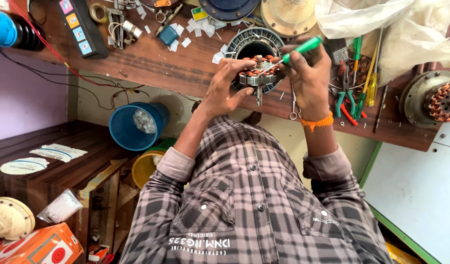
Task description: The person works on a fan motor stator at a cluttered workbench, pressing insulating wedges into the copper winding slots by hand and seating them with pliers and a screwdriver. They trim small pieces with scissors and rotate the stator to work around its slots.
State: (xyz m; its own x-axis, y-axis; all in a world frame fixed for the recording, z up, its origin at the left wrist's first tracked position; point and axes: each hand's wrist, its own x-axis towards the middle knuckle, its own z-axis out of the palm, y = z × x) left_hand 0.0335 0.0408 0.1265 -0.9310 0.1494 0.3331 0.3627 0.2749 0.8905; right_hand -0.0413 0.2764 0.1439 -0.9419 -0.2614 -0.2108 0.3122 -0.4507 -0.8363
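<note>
My right hand (308,80) is closed around a green-handled screwdriver (303,47), its long axis slanting down-left so the tip sits on the copper windings of the stator (258,73). My left hand (225,90) grips the stator's near-left rim, fingers curled over it, holding it tilted just above the wooden bench edge (185,80). The stator lies straight ahead between both hands, shaft pointing down toward me. A ribbed motor housing (244,41) sits just behind; pliers and more screwdrivers (357,83) crowd the right, with open room below the bench edge.
</note>
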